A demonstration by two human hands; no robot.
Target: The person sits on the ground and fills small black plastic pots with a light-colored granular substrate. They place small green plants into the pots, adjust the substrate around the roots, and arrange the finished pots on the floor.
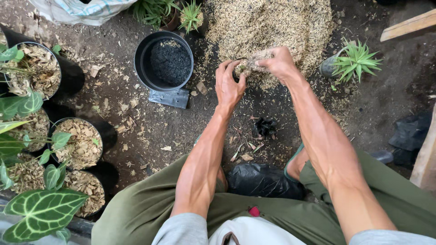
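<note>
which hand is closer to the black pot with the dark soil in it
Left. The left hand hangs just right of the black pot, a small gap of ground between them. The right hand is farther right, gripping husks at the edge of the husk pile.

I count two hands, left hand (228,86) and right hand (276,62), at one heap of husks (272,22). One open black pot (164,61) holds dark fill. Four pots of leafy plants (77,145) line the ground's left edge. I see three small spiky plants (355,61), one wooden plank (408,25), and one white sack (77,10).
</note>
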